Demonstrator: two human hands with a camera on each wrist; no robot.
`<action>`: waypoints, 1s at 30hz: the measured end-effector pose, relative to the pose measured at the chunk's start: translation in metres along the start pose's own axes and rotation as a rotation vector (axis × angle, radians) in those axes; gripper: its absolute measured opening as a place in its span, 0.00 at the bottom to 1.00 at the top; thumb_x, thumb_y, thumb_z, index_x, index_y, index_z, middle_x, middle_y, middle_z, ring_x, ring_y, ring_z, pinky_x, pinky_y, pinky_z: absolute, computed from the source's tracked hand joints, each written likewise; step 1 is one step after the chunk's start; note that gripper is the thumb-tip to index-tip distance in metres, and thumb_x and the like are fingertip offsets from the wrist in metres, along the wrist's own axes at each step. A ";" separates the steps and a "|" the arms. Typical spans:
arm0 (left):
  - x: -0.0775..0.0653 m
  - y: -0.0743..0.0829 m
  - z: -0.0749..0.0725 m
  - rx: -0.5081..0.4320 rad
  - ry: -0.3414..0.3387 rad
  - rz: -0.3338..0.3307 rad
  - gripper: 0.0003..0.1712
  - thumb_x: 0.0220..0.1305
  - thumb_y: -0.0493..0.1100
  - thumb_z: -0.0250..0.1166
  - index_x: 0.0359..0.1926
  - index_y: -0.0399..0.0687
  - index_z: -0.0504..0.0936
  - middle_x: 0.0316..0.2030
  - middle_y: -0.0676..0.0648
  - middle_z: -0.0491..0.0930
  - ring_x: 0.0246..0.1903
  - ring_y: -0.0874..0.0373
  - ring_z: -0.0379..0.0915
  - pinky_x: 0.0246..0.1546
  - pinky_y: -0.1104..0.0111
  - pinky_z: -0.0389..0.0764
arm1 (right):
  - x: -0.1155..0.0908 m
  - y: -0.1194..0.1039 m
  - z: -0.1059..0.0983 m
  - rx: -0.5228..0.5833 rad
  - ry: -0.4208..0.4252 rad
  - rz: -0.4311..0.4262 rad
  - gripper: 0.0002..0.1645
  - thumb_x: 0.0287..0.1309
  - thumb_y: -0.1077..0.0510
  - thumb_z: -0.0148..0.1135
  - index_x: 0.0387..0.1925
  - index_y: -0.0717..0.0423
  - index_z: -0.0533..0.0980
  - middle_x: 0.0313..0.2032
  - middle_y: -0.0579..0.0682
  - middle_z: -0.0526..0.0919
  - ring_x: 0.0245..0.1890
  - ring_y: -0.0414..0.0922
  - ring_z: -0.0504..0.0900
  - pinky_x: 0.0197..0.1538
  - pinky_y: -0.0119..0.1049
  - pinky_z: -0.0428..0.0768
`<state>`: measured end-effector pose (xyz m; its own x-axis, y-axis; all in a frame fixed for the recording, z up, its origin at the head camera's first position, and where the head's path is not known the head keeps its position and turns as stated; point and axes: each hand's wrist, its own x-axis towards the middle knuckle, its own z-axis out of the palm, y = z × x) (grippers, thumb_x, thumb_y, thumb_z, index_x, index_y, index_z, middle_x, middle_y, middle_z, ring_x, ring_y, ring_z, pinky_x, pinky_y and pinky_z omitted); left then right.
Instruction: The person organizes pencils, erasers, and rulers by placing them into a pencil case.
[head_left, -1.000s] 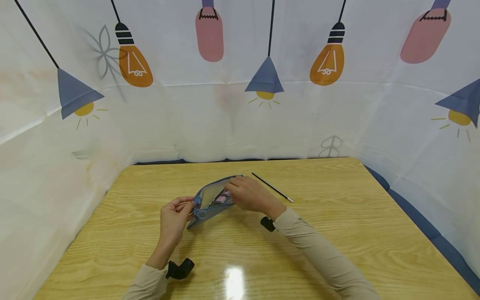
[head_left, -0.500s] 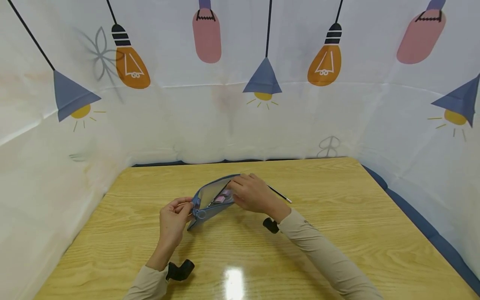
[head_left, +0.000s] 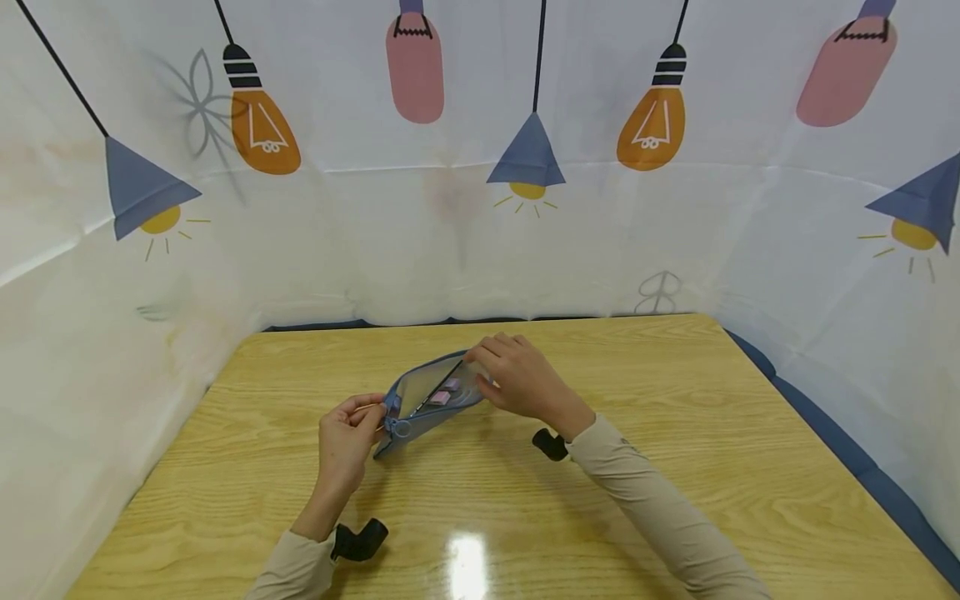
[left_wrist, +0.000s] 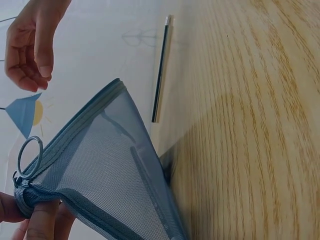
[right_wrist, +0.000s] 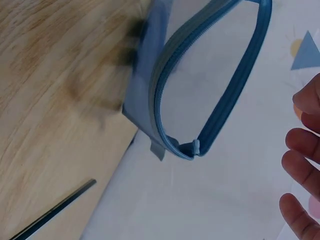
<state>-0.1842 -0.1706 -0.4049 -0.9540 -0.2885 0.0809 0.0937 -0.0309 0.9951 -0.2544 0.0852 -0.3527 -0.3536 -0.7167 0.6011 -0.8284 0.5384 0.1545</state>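
Observation:
My left hand (head_left: 347,442) pinches the zipper-pull end of a blue mesh zip pouch (left_wrist: 110,165), holding its mouth wide apart. Inside the pouch, in the head view, lie a dark pencil (head_left: 438,388) and pink-and-purple blocks (head_left: 441,398) that look like erasers. My right hand (head_left: 525,379) is at the pouch's far right end, fingers loosely bent and holding nothing. In the right wrist view its fingertips (right_wrist: 295,165) stand apart from the zipper rim. A second dark pencil (left_wrist: 161,70) with a pale end lies on the table; my right hand hides it in the head view.
The wood-grain table (head_left: 675,467) spreads out around the pouch. A white cloth (head_left: 465,242) printed with lamps and bulbs hangs behind and at both sides. Black wrist-camera mounts (head_left: 362,540) stick out below both wrists.
My right hand has let go of the pencil in the pouch and drawn back up and right from its mouth, now covering the table pencil. My left hand keeps its hold.

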 end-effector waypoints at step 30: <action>-0.001 0.000 -0.004 0.024 0.003 -0.008 0.10 0.65 0.28 0.59 0.45 0.25 0.80 0.31 0.41 0.85 0.28 0.61 0.82 0.28 0.69 0.84 | -0.019 0.027 -0.005 -0.015 0.106 0.231 0.12 0.54 0.64 0.68 0.41 0.61 0.78 0.36 0.54 0.82 0.31 0.50 0.78 0.36 0.46 0.78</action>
<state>-0.1819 -0.1740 -0.4049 -0.9539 -0.2913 0.0730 0.0792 -0.0097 0.9968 -0.2679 0.1150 -0.3560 -0.4846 -0.5236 0.7007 -0.7240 0.6896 0.0146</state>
